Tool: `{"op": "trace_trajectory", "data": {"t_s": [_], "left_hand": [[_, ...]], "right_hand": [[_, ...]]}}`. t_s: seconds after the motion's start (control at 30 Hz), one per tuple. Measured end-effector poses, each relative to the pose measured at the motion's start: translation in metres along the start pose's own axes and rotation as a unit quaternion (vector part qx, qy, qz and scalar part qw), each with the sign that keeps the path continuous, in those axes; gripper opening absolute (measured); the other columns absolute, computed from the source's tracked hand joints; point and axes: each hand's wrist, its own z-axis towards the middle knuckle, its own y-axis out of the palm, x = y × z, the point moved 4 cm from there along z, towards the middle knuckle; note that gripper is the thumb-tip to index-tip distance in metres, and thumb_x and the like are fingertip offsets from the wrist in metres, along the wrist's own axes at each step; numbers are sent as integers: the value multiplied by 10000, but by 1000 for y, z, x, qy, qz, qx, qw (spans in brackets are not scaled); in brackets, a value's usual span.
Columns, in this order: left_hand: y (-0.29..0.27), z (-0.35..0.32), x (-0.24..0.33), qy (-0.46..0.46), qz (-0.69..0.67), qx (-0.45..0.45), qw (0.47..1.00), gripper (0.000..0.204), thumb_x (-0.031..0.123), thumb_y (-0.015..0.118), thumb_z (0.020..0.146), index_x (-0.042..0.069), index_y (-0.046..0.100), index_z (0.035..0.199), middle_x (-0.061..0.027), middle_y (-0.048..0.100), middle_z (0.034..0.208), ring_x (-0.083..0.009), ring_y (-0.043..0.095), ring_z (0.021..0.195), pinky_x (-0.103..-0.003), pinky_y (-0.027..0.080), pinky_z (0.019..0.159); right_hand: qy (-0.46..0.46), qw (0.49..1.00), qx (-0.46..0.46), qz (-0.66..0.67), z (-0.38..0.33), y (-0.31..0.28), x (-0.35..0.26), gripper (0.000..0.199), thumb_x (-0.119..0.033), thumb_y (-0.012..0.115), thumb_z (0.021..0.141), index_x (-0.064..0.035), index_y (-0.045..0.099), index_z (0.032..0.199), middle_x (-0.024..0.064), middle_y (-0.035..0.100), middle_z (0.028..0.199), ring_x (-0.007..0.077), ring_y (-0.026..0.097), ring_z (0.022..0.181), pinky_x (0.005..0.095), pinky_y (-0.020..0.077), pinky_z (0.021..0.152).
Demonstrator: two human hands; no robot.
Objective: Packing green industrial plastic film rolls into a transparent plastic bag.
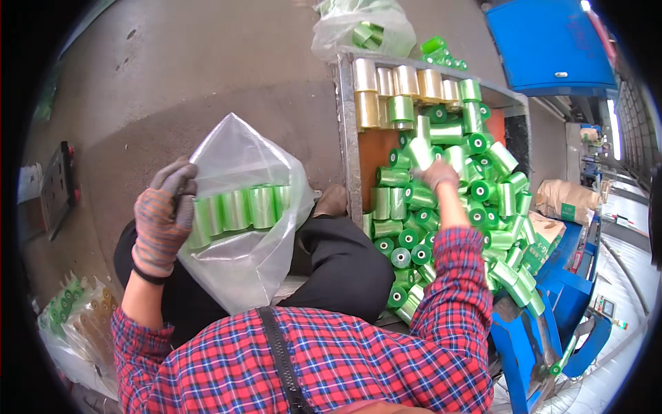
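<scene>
A clear plastic bag stands open between my legs, with a row of green film rolls inside. My left hand, in a grey and orange striped knit glove, has its fingers curled on the bag's left edge. Over to the right, my gloved right hand reaches into a large heap of green film rolls. Its fingers close round one pale green film roll, slightly blurred and tilted upright. Part of the grip is hidden behind the back of the hand.
The heap lies in a metal-edged bin, with yellowish clear rolls stacked at its far end. Another bag of rolls sits beyond it. Blue machinery stands at the right; more bagged rolls are at the lower left.
</scene>
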Motion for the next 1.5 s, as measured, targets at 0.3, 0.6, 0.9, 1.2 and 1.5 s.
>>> {"op": "trace_trajectory", "data": {"t_s": [0.3, 0.6, 0.9, 1.2, 1.5], "left_hand": [[87, -71, 13, -42, 199, -329, 922, 611, 519, 365, 858, 2, 511, 1149, -241, 494, 1193, -366, 515, 1066, -406, 399, 913], [110, -127, 89, -48, 61, -434, 898, 762, 441, 635, 703, -27, 402, 1257, -229, 560, 1122, -308, 566, 1035, -420, 442, 866], [182, -174, 60, 42, -152, -437, 885, 348, 405, 590, 722, 146, 666, 942, -130, 631, 1003, -300, 609, 890, -377, 489, 780], [176, -174, 64, 57, -73, -578, 811, 240, 273, 570, 755, 106, 673, 894, -109, 664, 850, -265, 645, 783, -384, 515, 675], [10, -105, -53, 107, 453, -355, 811, 722, 582, 455, 734, 18, 454, 1185, -146, 442, 1242, -251, 382, 1178, -479, 176, 1036]], "right_hand": [[-94, 479, -142, 861, -204, 140, 77, 709, -439, 686, 710, -17, 448, 1228, 186, 532, 1133, 267, 543, 1012, 373, 471, 863], [-277, 492, -216, 797, -317, -49, -55, 679, -475, 574, 792, 5, 415, 1246, 160, 529, 1154, 258, 581, 927, 386, 470, 849], [-110, 919, -160, 342, -237, 116, -317, 1005, -553, 688, 619, 80, 299, 1296, 263, 413, 1284, 351, 447, 1172, 384, 361, 974], [-36, 980, 16, 197, -175, 113, -246, 780, -456, 694, 669, 45, 394, 1186, 240, 500, 1186, 325, 522, 1082, 369, 430, 906], [-384, 853, 124, -332, -259, -6, -180, 903, -534, 640, 671, -17, 305, 1332, 190, 397, 1329, 313, 381, 1238, 401, 302, 1022]]}}
